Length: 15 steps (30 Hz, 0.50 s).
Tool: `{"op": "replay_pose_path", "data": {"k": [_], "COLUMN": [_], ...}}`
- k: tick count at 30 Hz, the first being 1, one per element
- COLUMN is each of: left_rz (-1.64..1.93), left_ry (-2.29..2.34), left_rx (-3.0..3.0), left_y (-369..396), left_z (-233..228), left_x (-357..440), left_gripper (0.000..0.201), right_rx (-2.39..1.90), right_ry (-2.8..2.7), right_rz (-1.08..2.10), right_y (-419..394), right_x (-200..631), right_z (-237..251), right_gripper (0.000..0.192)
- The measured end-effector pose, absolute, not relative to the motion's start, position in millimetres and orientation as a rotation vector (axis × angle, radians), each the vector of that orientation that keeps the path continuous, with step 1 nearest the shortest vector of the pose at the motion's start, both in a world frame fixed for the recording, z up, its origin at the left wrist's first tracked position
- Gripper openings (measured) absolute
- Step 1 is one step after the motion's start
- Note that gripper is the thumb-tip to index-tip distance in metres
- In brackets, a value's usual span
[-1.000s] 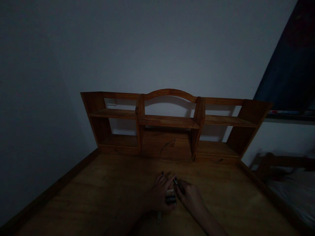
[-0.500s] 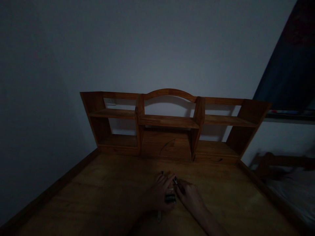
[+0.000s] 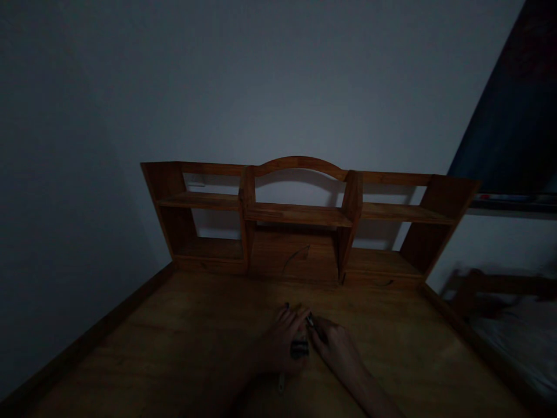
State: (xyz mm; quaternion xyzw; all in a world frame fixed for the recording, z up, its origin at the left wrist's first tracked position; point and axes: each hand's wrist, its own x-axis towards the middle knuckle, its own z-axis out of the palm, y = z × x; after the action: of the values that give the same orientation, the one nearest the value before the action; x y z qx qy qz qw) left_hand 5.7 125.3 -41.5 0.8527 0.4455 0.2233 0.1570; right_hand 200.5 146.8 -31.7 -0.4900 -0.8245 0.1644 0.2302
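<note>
My left hand [image 3: 281, 342] is curled over a small dark object with black bands [image 3: 299, 349], low in the middle of the desk. From beneath that hand a pale narrow strip with a hole near its end [image 3: 281, 383] sticks out toward me. My right hand [image 3: 337, 342], just to the right, is closed around a slim dark tool with a shiny tip [image 3: 310, 319]. The tip meets the fingers of my left hand or lies very near them. Dim light and my fingers hide what kind these things are.
Both hands are over a wooden desk [image 3: 174, 337] with raised side edges. Along its back stands a wooden shelf unit [image 3: 300, 215] against a pale wall [image 3: 296, 87]. A dark curtain [image 3: 513, 128] hangs at the right, above a wooden frame [image 3: 491, 283] with pale cloth.
The black-banded object has shifted and turned slightly under my left hand. My right hand and its slim tool have hardly moved.
</note>
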Motion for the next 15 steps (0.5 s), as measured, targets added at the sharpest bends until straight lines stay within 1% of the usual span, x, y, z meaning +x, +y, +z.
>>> {"op": "replay_pose_path", "data": {"k": [5,15], "left_rz": [0.632,0.619], "left_ry": [1.256,1.283], "left_rx": [2.458,2.442], "left_y": [124.8,125.7], "left_z": [-38.0,-36.6], "left_x": [5.4,5.2], "left_gripper": [0.096,0.098], "right_rx": [-1.326,-1.332], "right_ry": [-2.276,-2.262], "right_rz": [0.462,0.457], "right_y": [147.7,144.5], "right_x": [201.0,201.1], "right_z": [-33.0,-26.8], "right_gripper": [0.030,0.034]}}
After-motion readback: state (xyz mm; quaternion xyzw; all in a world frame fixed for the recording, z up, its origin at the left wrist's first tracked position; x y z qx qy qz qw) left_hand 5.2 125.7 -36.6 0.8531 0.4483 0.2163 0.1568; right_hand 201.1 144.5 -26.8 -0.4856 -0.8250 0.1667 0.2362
